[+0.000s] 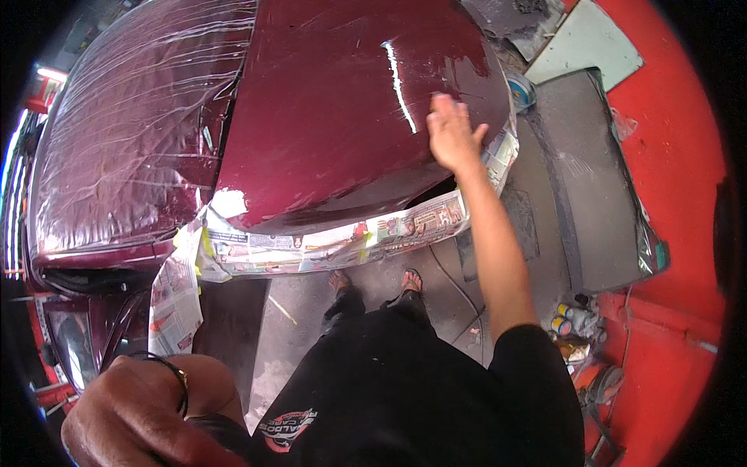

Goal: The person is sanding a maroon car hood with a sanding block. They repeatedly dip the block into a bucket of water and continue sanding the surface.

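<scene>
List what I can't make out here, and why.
Head view: whether the right hand touches the burgundy panel; its bulk hides its underside.
Head view: what, if anything, the left hand holds; the lower edge and shadow obscure it.
Head view: the panel's far end; cut off by the top edge.
Head view: fine print on the newspaper; too small.

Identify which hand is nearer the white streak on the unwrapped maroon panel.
The right hand, beside the white streak on the unwrapped maroon panel; the left hand, with a dark bracelet, is at lower left.
</scene>
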Demonstrator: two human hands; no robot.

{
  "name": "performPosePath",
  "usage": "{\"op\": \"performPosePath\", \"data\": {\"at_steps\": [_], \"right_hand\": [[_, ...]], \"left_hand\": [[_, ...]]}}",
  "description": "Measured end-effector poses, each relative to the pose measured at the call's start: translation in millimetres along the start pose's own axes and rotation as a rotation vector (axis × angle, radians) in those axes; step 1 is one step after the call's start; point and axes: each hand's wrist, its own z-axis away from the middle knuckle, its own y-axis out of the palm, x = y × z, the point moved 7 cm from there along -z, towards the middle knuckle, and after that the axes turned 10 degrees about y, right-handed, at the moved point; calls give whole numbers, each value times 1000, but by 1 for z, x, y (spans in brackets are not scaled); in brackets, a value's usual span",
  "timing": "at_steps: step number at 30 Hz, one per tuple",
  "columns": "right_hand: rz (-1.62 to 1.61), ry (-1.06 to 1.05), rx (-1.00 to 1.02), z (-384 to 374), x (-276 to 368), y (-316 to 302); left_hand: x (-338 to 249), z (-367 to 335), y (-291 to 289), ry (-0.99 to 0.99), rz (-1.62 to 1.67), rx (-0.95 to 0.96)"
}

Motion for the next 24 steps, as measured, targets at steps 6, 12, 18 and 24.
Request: {"op": "performPosePath", "data": {"at_steps": [6,12,18,24], "right_hand": [[-66,-82,-97,89,102,5],[95,-192,-109,159,130,33],[156,182,-287,102,116,26],[96,-253,-146,174,171,47]], "left_hand": [[84,43,-101,-164,-91,-25],[254,37,-109,-599,-149,244],[372,12,-42,-326,-305,496],[422,-2,-43,-279,-584,584]]}}
